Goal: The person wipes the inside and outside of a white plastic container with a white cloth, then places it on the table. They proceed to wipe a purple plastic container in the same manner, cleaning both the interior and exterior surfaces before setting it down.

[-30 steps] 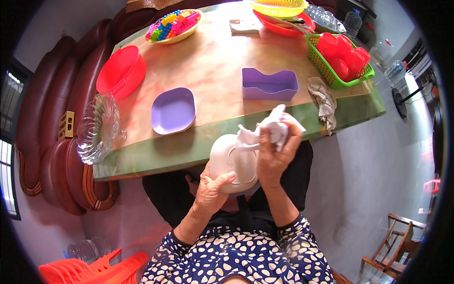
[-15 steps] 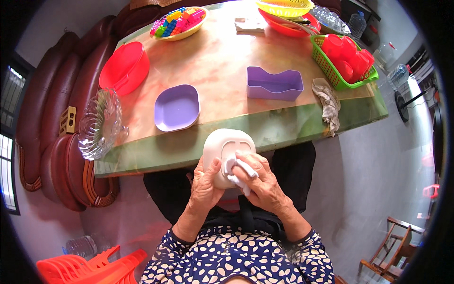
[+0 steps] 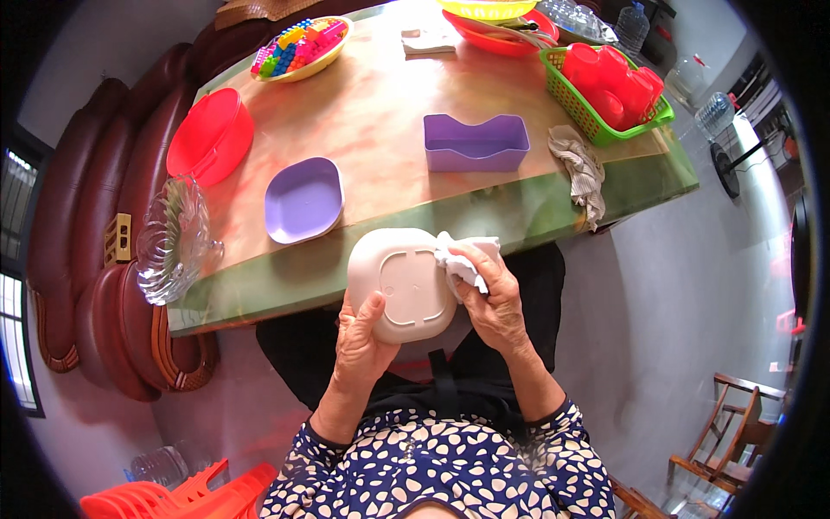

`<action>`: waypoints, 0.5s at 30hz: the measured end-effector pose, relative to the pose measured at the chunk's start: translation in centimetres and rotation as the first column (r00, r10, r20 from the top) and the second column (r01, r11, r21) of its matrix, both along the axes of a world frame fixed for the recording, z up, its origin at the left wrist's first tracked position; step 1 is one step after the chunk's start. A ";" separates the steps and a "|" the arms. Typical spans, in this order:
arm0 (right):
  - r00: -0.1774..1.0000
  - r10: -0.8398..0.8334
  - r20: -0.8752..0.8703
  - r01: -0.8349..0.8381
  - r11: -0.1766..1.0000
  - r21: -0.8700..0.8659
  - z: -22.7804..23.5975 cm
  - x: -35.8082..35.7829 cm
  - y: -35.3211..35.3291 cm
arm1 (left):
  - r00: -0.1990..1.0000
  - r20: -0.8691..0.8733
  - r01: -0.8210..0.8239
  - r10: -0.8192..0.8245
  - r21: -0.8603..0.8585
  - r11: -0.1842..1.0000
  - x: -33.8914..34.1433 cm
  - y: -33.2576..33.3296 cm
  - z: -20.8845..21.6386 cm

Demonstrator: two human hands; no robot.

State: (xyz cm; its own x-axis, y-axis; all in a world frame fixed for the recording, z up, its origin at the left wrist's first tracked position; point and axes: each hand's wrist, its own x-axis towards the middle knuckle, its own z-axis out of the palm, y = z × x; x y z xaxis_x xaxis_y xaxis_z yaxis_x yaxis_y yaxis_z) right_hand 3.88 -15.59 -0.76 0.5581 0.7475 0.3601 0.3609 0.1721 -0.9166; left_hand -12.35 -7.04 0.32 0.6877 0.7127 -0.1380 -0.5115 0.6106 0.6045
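Note:
A cream plastic dish (image 3: 406, 298) with rounded corners is held up over my lap, its underside facing me. My left hand (image 3: 363, 337) grips its lower left edge, thumb on the underside. In my right hand (image 3: 493, 307) is a bunched white cloth (image 3: 465, 268), pressed against the dish's upper right edge. Just beyond, on the table (image 3: 389, 203), lie a shallow purple dish (image 3: 304, 201) and, farther right, a purple box (image 3: 475, 149) with a dipped front.
Around the table stand a glass bowl (image 3: 177, 238), a red basin (image 3: 210, 137), a yellow bowl of toy blocks (image 3: 316, 69) and a green basket (image 3: 605, 130) with red cups. A crumpled striped cloth (image 3: 579, 173) hangs over the near right edge. Red chairs (image 3: 181, 497) sit low on the left.
The dish has tilted to show more of its underside. My right hand with the white cloth has moved from the middle of the underside to its right edge.

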 end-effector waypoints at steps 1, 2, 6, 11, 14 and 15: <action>0.999 0.008 0.032 -0.008 1.000 -0.005 0.0 -0.3 -0.3 | 1.000 0.002 -0.009 0.009 -0.002 1.000 0.0 0.0 0.0; 0.998 0.016 0.063 -0.016 1.000 -0.010 -0.1 -0.6 -0.5 | 1.000 0.004 -0.018 0.018 -0.004 1.000 0.0 0.1 -0.1; 0.940 -0.019 0.342 0.031 0.999 -0.029 -0.7 -3.0 -1.6 | 0.999 -0.013 -0.050 0.050 -0.020 0.999 0.3 0.2 -0.4; 0.859 0.097 0.503 -0.088 0.995 -0.041 0.7 -3.9 -1.4 | 0.999 -0.009 -0.048 0.048 -0.031 0.998 0.3 0.5 -0.9; 0.859 0.031 0.510 -0.020 0.999 -0.028 0.4 -2.6 -0.3 | 1.000 0.004 -0.023 0.023 -0.042 0.999 0.4 0.5 -0.6; 0.845 0.002 0.535 0.015 1.000 -0.026 0.4 -2.1 0.3 | 1.000 0.002 -0.012 0.013 -0.037 0.999 0.4 0.5 -0.5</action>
